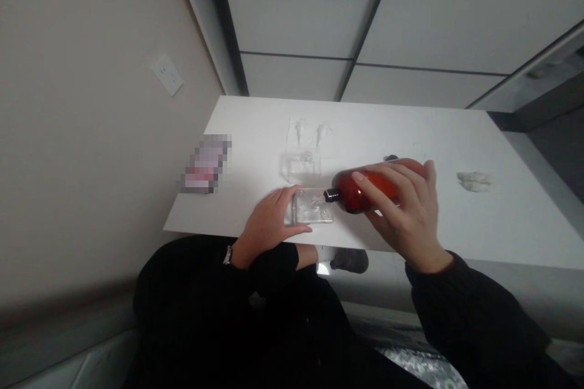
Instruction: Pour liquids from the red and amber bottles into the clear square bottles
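My right hand (406, 209) is wrapped round a reddish-amber bottle (353, 190) with a short dark neck. The bottle lies tilted far over, its mouth pointing left above a clear, square-sided bottle (314, 209). Whether liquid is flowing out cannot be made out. My left hand (269, 222) grips the clear bottle from its left side, thumb and fingers on opposite edges, near the front of the white table (255, 121). Just behind it is a second clear container (301, 168). Two whitish pump heads (300, 132) lie farther back.
A small dark cap (391, 158) sits behind the amber bottle. To the right lies a crumpled whitish cloth or tissue (474, 181). A blurred-out pink item (205, 164) is at the table's left edge. The wall (91, 134) borders the left, and pale panels (305, 6) stand behind.
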### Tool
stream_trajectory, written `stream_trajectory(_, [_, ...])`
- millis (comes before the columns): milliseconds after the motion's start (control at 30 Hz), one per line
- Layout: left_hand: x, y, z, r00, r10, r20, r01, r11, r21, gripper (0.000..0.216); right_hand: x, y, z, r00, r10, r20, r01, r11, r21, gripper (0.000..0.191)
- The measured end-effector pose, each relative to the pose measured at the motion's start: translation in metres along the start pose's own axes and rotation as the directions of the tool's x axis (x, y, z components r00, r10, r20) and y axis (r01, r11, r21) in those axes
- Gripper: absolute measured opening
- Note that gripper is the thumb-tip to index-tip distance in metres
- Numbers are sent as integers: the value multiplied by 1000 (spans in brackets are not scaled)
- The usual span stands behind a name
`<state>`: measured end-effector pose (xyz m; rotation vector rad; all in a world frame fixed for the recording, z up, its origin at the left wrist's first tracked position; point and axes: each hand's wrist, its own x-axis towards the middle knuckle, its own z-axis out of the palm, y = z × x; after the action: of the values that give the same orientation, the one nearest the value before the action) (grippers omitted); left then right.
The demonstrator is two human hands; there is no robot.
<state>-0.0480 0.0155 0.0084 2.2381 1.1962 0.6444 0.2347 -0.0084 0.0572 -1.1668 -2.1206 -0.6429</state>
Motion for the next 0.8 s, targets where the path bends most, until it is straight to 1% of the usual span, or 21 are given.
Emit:
stream_trajectory(233, [-1,-3,2,1000,15,-15,-15,1000,-3,81,1,1,-1,1000,-22,-2,22,1000,-23,100])
stream_trajectory(367, [0,-2,1,1000,9,-6,-9,1000,1,80,1,2,-2,1000,-25,-2,25,999,-21,97])
stream_trajectory(800, [-1,2,0,1000,11,-4,-11,1000,26,79,3,6,-2,999,-22,-31,22,1000,-21,99])
